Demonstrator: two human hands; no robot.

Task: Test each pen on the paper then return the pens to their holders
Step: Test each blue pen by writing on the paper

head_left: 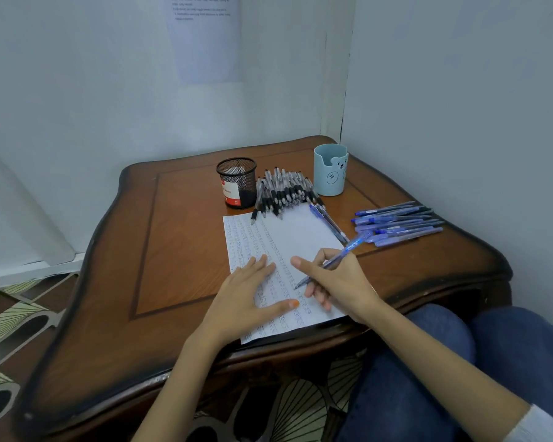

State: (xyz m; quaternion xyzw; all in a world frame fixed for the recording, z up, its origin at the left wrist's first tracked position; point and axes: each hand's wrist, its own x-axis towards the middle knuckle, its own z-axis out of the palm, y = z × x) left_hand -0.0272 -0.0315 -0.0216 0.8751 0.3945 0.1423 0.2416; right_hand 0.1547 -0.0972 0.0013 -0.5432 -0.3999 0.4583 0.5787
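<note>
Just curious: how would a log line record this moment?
left hand flat on paper | right hand holds blue pen, tip at paper

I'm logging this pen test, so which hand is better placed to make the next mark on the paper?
Right. The right hand grips a blue pen, tip down at the paper; the left hand lies flat on it, holding no pen.

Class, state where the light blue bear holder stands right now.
In the head view, the bear holder stands upright on the table, far right, just right of the pile of black pens.
</note>
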